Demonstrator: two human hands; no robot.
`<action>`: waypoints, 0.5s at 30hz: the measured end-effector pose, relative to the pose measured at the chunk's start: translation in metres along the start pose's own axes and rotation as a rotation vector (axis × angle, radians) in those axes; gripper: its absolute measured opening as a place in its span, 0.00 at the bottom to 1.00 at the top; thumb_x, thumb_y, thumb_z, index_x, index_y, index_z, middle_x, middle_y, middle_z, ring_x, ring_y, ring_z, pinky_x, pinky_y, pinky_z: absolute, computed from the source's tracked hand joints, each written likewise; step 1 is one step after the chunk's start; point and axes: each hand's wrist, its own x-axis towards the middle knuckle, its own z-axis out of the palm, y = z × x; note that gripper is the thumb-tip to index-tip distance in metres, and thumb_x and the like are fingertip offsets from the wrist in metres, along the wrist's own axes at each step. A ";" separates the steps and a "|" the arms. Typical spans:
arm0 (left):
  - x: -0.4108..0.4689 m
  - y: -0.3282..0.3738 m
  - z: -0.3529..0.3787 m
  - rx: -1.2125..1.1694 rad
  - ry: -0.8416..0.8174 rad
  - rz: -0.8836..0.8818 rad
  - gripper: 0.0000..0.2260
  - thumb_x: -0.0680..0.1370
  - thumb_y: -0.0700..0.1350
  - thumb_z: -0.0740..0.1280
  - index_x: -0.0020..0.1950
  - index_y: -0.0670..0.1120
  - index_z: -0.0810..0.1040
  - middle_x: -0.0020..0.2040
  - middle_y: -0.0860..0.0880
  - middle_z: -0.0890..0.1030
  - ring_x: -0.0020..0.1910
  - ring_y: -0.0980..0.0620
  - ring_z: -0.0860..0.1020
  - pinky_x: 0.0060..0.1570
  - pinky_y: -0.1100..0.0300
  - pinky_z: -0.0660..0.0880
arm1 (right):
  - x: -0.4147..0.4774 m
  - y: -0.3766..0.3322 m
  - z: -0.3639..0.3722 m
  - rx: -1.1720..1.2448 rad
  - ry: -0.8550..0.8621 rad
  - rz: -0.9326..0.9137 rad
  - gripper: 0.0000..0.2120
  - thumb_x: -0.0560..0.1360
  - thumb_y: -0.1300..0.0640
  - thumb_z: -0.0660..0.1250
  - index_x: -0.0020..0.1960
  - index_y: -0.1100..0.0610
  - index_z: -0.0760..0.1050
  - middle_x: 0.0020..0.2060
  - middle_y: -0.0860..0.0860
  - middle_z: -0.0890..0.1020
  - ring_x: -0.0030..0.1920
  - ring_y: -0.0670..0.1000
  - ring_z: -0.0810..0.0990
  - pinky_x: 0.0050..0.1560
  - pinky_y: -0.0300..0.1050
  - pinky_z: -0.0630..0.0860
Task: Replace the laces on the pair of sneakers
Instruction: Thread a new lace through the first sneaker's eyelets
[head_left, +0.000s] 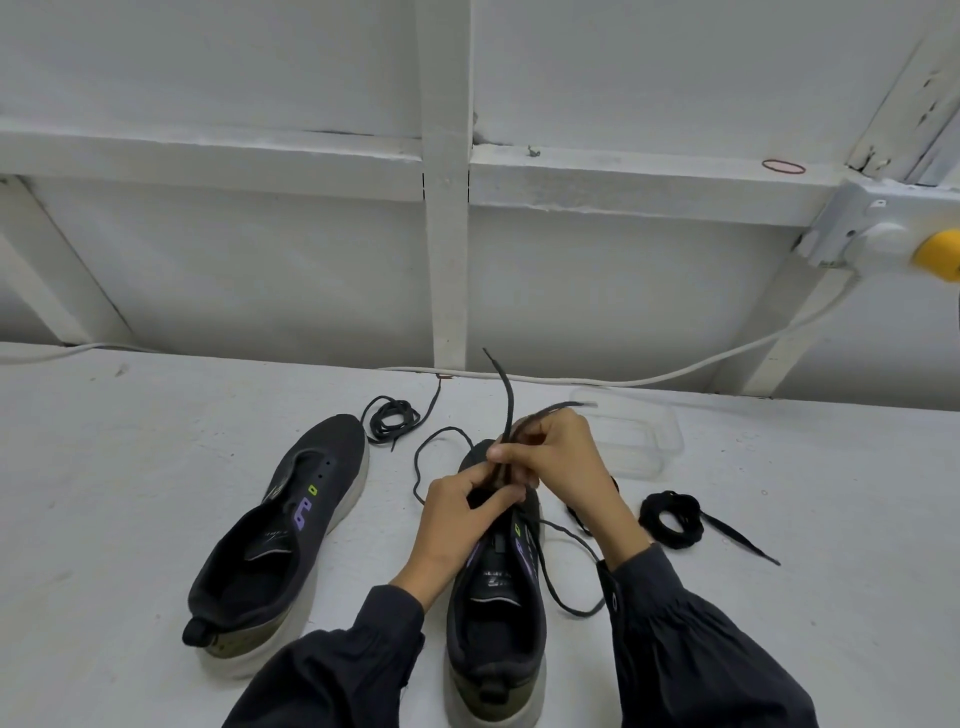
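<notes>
Two black sneakers with purple marks lie on the white table. The left sneaker has bare eyelets and no lace. Over the front of the right sneaker both my hands work. My right hand pinches a dark lace whose two ends stick up and away. My left hand pinches the same lace lower down, at the eyelets. Slack from this lace loops out on both sides of the shoe.
A loose coiled lace lies beyond the left sneaker. Another bundled lace lies to the right. A clear plastic box stands behind my right hand. A white cable runs along the wall at the table's back edge.
</notes>
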 end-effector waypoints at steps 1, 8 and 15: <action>0.000 -0.002 0.000 0.004 0.008 0.004 0.08 0.73 0.46 0.74 0.41 0.60 0.82 0.35 0.57 0.82 0.36 0.60 0.79 0.42 0.62 0.76 | 0.000 -0.001 0.001 0.038 -0.003 0.001 0.11 0.69 0.63 0.76 0.34 0.68 0.79 0.24 0.59 0.77 0.21 0.50 0.72 0.27 0.40 0.70; -0.001 -0.006 -0.001 -0.023 -0.029 0.010 0.06 0.72 0.47 0.75 0.44 0.59 0.84 0.42 0.56 0.85 0.43 0.57 0.83 0.49 0.64 0.78 | 0.015 -0.028 -0.010 0.255 0.047 -0.050 0.08 0.71 0.68 0.74 0.34 0.60 0.80 0.24 0.54 0.79 0.23 0.50 0.76 0.27 0.37 0.75; -0.003 -0.007 -0.005 -0.024 -0.058 -0.006 0.07 0.73 0.44 0.75 0.43 0.58 0.85 0.43 0.56 0.85 0.45 0.58 0.83 0.50 0.67 0.77 | 0.047 -0.085 -0.048 0.555 0.195 -0.193 0.03 0.73 0.66 0.72 0.41 0.64 0.81 0.31 0.55 0.82 0.27 0.47 0.78 0.32 0.35 0.77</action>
